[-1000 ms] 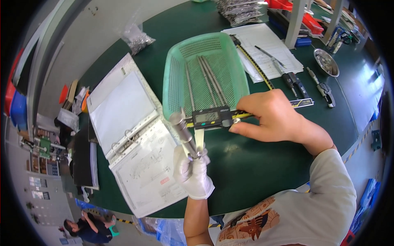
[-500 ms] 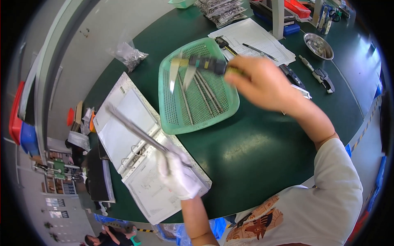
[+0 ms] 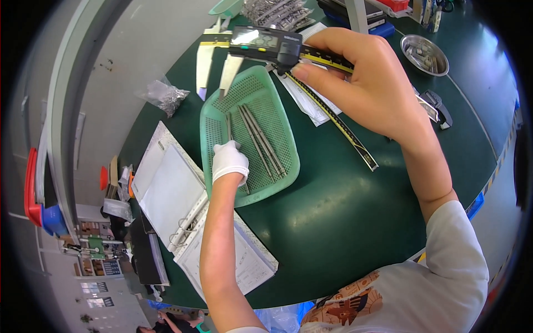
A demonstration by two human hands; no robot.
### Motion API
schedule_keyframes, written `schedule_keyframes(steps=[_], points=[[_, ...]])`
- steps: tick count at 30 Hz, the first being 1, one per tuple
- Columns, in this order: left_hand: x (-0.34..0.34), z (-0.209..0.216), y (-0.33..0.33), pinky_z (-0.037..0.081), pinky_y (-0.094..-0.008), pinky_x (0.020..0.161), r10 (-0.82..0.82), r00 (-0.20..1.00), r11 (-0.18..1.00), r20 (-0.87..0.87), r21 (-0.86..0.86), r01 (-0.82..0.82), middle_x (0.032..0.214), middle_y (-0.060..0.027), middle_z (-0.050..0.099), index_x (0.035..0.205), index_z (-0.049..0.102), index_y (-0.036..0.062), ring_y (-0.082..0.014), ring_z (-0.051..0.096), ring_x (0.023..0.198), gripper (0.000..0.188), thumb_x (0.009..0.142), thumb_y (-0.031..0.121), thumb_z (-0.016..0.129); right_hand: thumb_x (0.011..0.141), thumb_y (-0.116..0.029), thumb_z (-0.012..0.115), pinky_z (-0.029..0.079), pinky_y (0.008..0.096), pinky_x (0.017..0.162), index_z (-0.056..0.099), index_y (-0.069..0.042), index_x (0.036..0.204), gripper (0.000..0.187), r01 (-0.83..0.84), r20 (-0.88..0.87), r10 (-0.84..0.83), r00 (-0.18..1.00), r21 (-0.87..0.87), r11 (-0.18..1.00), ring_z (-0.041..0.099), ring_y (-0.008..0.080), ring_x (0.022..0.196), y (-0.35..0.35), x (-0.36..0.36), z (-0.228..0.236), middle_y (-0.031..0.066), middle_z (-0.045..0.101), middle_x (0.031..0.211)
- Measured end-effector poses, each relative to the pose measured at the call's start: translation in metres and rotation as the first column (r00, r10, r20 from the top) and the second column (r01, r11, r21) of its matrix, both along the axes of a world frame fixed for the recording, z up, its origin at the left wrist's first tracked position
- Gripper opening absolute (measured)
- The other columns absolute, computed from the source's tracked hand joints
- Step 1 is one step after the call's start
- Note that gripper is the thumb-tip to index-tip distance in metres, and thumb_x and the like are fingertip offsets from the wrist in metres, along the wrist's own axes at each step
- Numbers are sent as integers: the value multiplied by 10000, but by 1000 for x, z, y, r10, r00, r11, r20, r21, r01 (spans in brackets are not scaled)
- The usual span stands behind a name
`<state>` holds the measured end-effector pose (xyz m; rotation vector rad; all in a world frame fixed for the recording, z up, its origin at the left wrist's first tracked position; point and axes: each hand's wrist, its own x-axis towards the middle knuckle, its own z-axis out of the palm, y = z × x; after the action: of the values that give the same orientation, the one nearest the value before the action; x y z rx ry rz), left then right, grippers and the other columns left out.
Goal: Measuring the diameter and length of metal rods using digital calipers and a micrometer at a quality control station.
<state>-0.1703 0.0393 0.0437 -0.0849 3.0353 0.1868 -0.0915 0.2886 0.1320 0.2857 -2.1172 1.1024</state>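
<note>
My right hand is bare and closed around a digital caliper, raised above the far end of the basket. The caliper's jaws are spread, with nothing between them. My left hand, in a white glove, is down inside the green perforated basket. Its fingers are closed on a thin metal rod, which shows above and below the glove. Several similar rods lie side by side in the basket, to the right of that hand. Behind my right hand a second caliper lies across papers and the table.
An open ring binder lies left of the basket, partly under my left forearm. Bagged small parts sit at the table's left edge, more bags at the back. A metal bowl of parts and a micrometer are right.
My left hand has gone from above the binder, where it held a metal rod, forward into the basket. My right hand has raised the caliper; its jaws now stand over the basket's far left corner.
</note>
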Motion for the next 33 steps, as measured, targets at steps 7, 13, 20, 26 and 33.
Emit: schedule_keyframes(steps=[7,13,20,26,33], points=[[-11,8,35,403,-357,832,-48,982,982,184,-171,80,1040,-218,506,979,577,43,-342,509,963,355,728,278,489,658,-189,630,398,317,493,577,19,749,233,49,2,-50,999,119,992,500,238,527,5,-7,-2,131,532,595],[-28,-10,42,447,-342,734,68,937,997,344,-5,-71,934,-247,560,932,570,-47,-340,550,911,339,669,166,543,651,-246,619,408,395,493,549,-13,645,244,37,-5,-37,999,118,992,524,331,560,-2,-4,-5,148,517,550],[-28,-14,-23,230,-181,324,212,840,298,500,785,-543,545,25,352,848,490,86,-48,306,412,142,744,43,403,693,-273,593,418,408,533,549,-8,696,269,-57,82,45,996,147,988,537,337,620,-22,5,-2,155,544,612],[81,46,-20,186,-148,339,129,991,-181,-41,981,64,716,27,441,1005,451,51,-23,279,418,194,856,173,425,743,-292,551,405,405,537,561,-5,726,288,22,140,-60,988,262,965,529,335,606,-14,-1,-14,161,538,599],[173,14,-5,255,-162,348,393,838,-116,-378,884,453,720,-75,504,969,475,-9,-51,362,425,203,836,142,499,749,-275,553,391,388,496,563,-5,723,271,-380,324,287,902,276,883,518,328,554,-60,26,-18,153,511,552]])
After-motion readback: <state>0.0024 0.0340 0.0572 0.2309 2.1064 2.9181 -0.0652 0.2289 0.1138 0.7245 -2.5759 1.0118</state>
